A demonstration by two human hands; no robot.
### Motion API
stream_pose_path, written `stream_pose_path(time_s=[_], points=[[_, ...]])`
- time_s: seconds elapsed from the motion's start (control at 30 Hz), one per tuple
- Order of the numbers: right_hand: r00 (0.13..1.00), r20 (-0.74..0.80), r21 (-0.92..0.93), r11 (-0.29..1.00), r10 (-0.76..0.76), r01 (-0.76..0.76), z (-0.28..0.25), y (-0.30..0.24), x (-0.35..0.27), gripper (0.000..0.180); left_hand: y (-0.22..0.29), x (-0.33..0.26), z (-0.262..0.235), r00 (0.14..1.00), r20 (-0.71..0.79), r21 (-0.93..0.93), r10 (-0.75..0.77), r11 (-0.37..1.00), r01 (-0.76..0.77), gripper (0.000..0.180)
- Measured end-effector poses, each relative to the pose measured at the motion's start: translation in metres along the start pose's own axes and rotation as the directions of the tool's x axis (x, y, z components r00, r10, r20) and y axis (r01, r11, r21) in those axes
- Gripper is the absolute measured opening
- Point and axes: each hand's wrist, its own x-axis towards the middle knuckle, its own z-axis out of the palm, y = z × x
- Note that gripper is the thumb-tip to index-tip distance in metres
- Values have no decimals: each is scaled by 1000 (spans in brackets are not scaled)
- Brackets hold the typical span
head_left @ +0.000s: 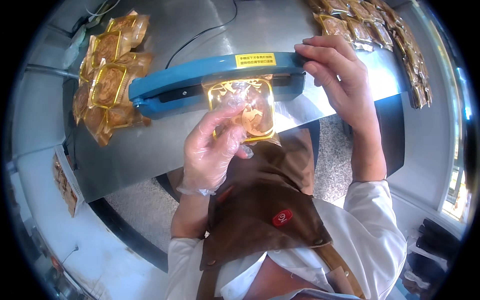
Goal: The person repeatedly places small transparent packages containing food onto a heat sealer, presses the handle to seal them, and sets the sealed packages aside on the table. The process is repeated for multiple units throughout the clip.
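The left hand (pixel 207 150) reaches up from below, wrist nearly straight, back of the hand toward the person's left. It wears a thin clear glove and is closed on a packet (pixel 262 125), thumb and fingers meeting at its left side and across its face. The right hand (pixel 345 82) is bare and raised higher, forearm almost upright, wrist bent inward. Its fingers reach left, loosely curled, index and thumb in a narrow hold about the right end of the sealer's blue lever (pixel 200 65) — how firmly, I cannot tell.

The packet is at the front of the sealer (pixel 172 105), right of its middle, with its upper edge just against the lever; whether that edge lies between lever and base is unclear. It is a squarish pouch of shiny clear film, with a gold border, pale gold print and something brown and round inside. Glare and fingers cover part of it.

A yellow label (pixel 255 60) sits on the lever. The sealer stands on a steel table (pixel 150 167), a black cord (pixel 200 34) behind it. Similar packs lie in a left pile (pixel 107 82), touching or close by its left end — and in a larger right pile (pixel 357 25), well apart.
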Motion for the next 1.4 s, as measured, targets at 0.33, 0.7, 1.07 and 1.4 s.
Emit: stream_pose_path(time_s=[0.33,0.7,1.07,1.4], points=[[994,18,-42,994,-104,104,-7,0,2,19,-2,4,8,985,-170,122,19,992,2,32],[974,-204,-33,995,-101,96,14,11,-5,21,3,7,8,993,-106,67,-61,995,68,31],[922,-386,152,984,-31,96,-5,-28,-16,44,-12,-13,13,999,-45,116,5,993,1,34],[670,451,708,221,589,-671,0,-12,-150,37,-47,-16,70,933,335,197,-132,978,67,39]])
